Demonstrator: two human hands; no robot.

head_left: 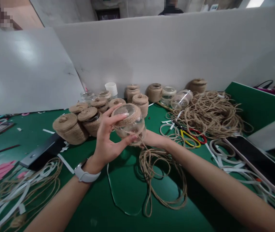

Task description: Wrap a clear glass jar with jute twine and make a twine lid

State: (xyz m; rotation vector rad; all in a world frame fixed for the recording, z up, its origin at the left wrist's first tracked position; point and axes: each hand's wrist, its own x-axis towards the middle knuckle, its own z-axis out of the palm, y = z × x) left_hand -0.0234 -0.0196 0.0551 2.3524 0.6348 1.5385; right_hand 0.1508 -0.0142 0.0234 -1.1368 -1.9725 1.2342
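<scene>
Tilted above the table is a clear glass jar, its base end turned toward me and a band of jute twine wound around it. My left hand grips its near side, thumb below and fingers over the top. Against the jar's far lower side is my right hand, its fingers hidden behind the glass. From the jar a strand runs down to a loose coil of twine on the table, partly under my right forearm. A thin white cord curves below my left hand.
Several twine-wrapped jars stand behind and left. Bare jars and a twine heap lie back right. Scissors, a tape roll and a phone are at right. White strips lie front left. A grey partition stands behind.
</scene>
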